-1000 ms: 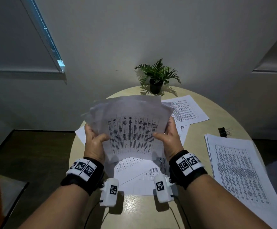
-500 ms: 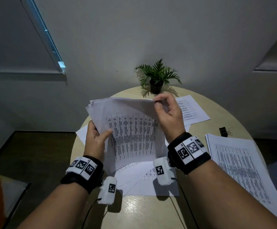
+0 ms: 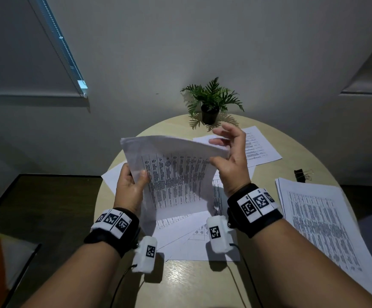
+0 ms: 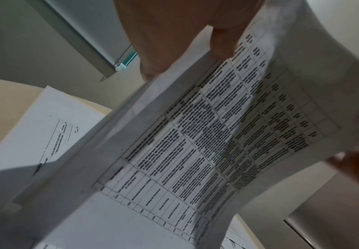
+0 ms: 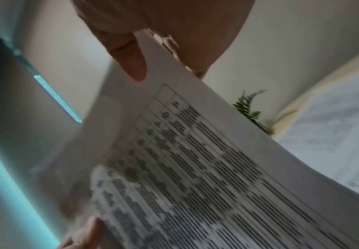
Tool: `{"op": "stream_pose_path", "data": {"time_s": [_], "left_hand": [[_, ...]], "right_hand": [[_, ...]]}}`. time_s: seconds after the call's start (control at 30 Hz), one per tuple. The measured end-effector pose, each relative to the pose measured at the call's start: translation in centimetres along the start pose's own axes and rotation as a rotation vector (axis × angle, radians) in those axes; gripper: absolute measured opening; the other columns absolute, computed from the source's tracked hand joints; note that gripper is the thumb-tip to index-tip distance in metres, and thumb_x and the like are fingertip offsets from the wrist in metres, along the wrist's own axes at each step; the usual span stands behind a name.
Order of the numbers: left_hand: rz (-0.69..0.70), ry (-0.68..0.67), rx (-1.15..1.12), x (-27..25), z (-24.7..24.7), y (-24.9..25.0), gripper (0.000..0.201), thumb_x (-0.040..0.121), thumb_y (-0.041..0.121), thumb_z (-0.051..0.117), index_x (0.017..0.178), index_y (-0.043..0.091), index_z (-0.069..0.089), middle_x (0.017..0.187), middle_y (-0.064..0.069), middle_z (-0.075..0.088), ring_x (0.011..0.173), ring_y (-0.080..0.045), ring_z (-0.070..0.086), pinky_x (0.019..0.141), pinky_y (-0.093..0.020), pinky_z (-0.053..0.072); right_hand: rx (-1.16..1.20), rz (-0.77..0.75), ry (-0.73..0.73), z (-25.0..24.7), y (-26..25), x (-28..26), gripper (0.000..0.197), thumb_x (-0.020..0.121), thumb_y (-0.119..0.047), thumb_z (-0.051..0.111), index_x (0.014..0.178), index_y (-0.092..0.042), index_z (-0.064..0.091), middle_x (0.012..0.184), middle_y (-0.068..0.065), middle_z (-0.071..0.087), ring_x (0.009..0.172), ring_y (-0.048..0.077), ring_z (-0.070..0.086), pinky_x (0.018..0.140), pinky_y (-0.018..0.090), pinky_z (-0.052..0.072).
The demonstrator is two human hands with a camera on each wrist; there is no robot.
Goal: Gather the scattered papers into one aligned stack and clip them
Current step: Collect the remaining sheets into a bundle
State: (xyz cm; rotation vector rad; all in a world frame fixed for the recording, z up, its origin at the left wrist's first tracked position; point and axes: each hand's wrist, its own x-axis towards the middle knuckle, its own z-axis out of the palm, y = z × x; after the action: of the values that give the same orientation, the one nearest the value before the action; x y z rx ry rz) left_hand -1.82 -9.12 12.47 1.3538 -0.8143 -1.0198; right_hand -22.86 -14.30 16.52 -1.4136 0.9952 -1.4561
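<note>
A sheaf of printed papers (image 3: 176,174) is held upright above the round table (image 3: 191,278), its top edge curling toward me. My left hand (image 3: 136,178) grips its left edge, thumb (image 4: 223,42) on the printed face. My right hand (image 3: 216,152) pinches the top right corner, with the thumb (image 5: 129,57) in front and a finger behind while the other fingers are raised. More loose sheets (image 3: 191,238) lie fanned on the table under the sheaf. One sheet (image 3: 260,147) lies at the far right. A black binder clip (image 3: 301,174) sits on the table to the right, untouched.
A thick stack of printed sheets (image 3: 318,218) lies along the table's right side. A small potted plant (image 3: 210,105) stands at the far edge by the wall. Another sheet (image 3: 114,176) pokes out on the left. Dark floor lies left of the table.
My right hand has moved from the sheaf's lower right edge up to its top right corner. The left hand keeps its grip, and the top edge now bends toward me.
</note>
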Motion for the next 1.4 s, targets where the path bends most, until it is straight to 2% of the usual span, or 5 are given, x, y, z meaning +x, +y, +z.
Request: {"op": "stream_pose_path", "data": {"time_s": [0.17, 0.7, 0.93, 1.07, 1.4], "left_hand": [[0.017, 0.026, -0.021, 0.0, 0.1, 0.0, 0.024, 0.097, 0.01, 0.05, 0.108, 0.031, 0.055, 0.114, -0.004, 0.068, 0.109, -0.023, 0.063, 0.097, -0.05, 0.049], [-0.001, 0.114, 0.293, 0.1, 4.3, -1.8, 0.019, 0.096, 0.01, 0.048, 0.109, 0.024, 0.045, 0.095, 0.01, 0.059, 0.099, -0.025, 0.059, 0.081, -0.03, 0.041], [-0.07, -0.434, 0.692, -3.3, 13.3, -4.9, 0.086, 0.093, 0.004, 0.052, 0.15, 0.039, -0.003, 0.144, -0.008, 0.046, 0.074, -0.01, 0.056, 0.062, -0.025, 0.046], [-0.045, -0.637, 0.804, -6.8, 19.6, -8.6, 0.061, 0.094, 0.008, 0.054, 0.147, 0.026, 0.032, 0.15, 0.0, 0.039, 0.125, -0.019, 0.051, 0.098, -0.029, 0.044], [-0.144, -0.859, 0.857, -12.5, 31.5, -14.9, 0.064, 0.089, -0.007, 0.048, 0.146, 0.018, 0.037, 0.15, -0.001, 0.037, 0.131, -0.024, 0.046, 0.092, -0.021, 0.043]], "right_hand": [[-0.084, 0.406, -0.131, -0.7, 3.5, -1.7, 0.035, 0.092, -0.004, 0.053, 0.111, -0.033, 0.049, 0.111, -0.002, 0.063, 0.103, 0.017, 0.061, 0.085, 0.032, 0.052], [-0.418, 0.463, -0.153, -4.4, 4.9, -3.9, 0.037, 0.098, -0.016, 0.041, 0.134, -0.017, 0.037, 0.126, -0.005, 0.051, 0.119, 0.016, 0.05, 0.098, 0.029, 0.039], [-0.676, 0.656, 0.191, -16.8, 8.6, -6.6, 0.029, 0.096, -0.005, 0.04, 0.121, -0.011, 0.053, 0.112, 0.013, 0.061, 0.089, 0.027, 0.058, 0.071, 0.03, 0.048], [-0.761, 0.79, 0.339, -24.9, 9.7, -10.8, 0.03, 0.095, -0.005, 0.043, 0.122, -0.005, 0.056, 0.123, 0.016, 0.06, 0.103, 0.027, 0.057, 0.084, 0.023, 0.038], [-0.996, 0.993, 0.371, -38.4, 9.7, -15.5, 0.039, 0.092, -0.001, 0.045, 0.13, -0.007, 0.055, 0.125, 0.019, 0.059, 0.118, 0.035, 0.054, 0.097, 0.033, 0.041]]}}
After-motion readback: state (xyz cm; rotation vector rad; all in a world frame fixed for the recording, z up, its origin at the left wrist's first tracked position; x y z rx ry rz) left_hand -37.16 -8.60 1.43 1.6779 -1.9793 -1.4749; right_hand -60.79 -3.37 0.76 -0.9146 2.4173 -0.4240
